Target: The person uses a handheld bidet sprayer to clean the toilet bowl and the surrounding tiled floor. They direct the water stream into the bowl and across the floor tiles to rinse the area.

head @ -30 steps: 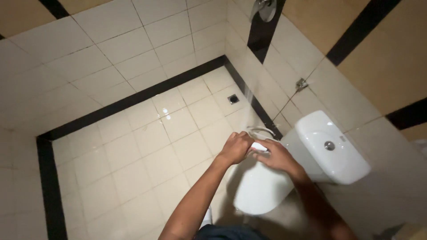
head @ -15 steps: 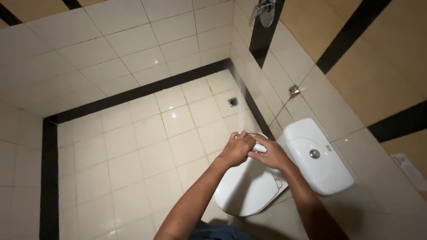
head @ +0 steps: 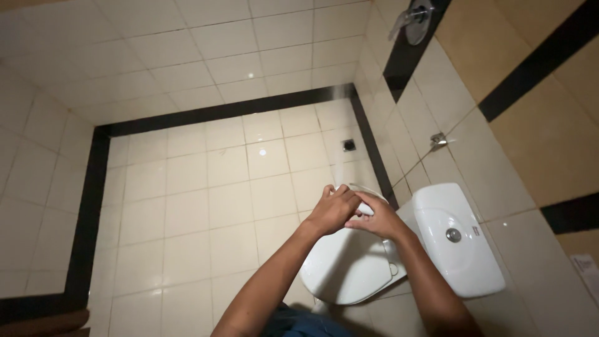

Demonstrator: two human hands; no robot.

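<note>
Both hands stay joined above the closed white plastic toilet lid, as a second ago. Left hand and right hand pinch a small white object between them; kind unclear. Only the view has shifted; white cistern alongside.

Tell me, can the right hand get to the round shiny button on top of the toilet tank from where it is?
Probably yes. The right hand is above the closed toilet lid, close beside the tank, and nothing lies between it and the flush button.
</note>
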